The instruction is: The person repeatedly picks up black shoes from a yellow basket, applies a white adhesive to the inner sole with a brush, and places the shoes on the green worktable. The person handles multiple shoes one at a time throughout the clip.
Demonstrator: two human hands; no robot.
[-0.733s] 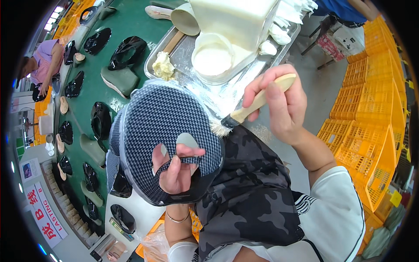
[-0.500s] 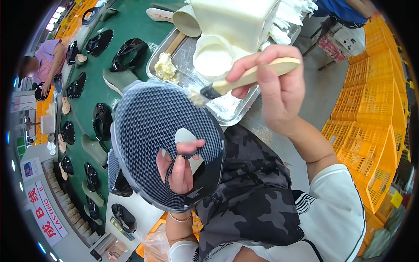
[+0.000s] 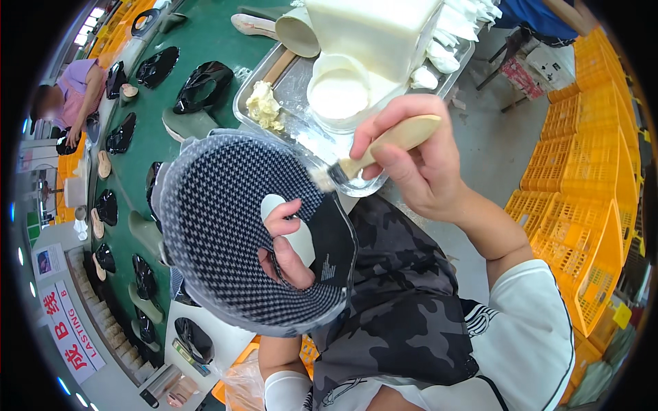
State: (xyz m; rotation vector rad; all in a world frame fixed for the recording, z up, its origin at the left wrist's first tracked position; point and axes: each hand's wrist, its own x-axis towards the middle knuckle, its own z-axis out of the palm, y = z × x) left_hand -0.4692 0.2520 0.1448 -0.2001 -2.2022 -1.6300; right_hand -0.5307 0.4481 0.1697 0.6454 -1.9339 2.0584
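The left hand (image 3: pixel 293 266), mostly hidden, grips a houndstooth-lined shoe upper (image 3: pixel 219 212) before the camouflage apron (image 3: pixel 404 288), fingers through its opening; the right hand (image 3: pixel 428 168) clasps a brush (image 3: pixel 404 134), blurred bristles by the upper, contact unclear.

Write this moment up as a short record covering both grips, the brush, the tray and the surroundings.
Left grip: holds the patterned piece, fingers showing through its openings
Right grip: holds a pale-handled brush
Bristles: at the piece's upper-right edge; contact unclear
Tray: metal, carrying a pot with white contents and a pale yellow lump
Table: green, glossy black pieces laid out
Right side: stacked yellow crates
Others: person in purple, far left; person in blue, upper right
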